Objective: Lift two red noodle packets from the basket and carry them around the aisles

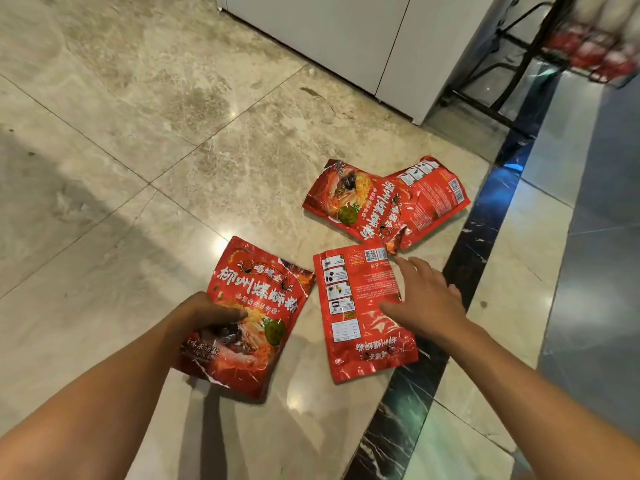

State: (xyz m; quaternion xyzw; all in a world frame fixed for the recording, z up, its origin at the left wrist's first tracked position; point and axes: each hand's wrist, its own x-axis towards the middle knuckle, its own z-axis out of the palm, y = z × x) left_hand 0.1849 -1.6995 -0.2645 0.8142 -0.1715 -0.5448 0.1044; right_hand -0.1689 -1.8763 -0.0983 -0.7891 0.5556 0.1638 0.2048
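The red noodle packet with a front picture (249,317), gripped by the left hand (204,315), is glossy plastic film, crinkled and catching highlights. The red packet lying back-side up (360,327) under the right hand (427,301) has the same shiny, wrinkled foil-like skin, as do the two overlapping red packets (388,202) nearer the floor's far edge. The beige marble floor (138,150) is polished and mirror-smooth, as is its black veined stone strip (460,278). The white cabinet (346,39) looks matt and smooth. The black rack (512,81) appears to be thin painted metal.

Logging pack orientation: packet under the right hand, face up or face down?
Face down: the packet under the right hand shows its back panel, with instruction pictures, QR code and table.
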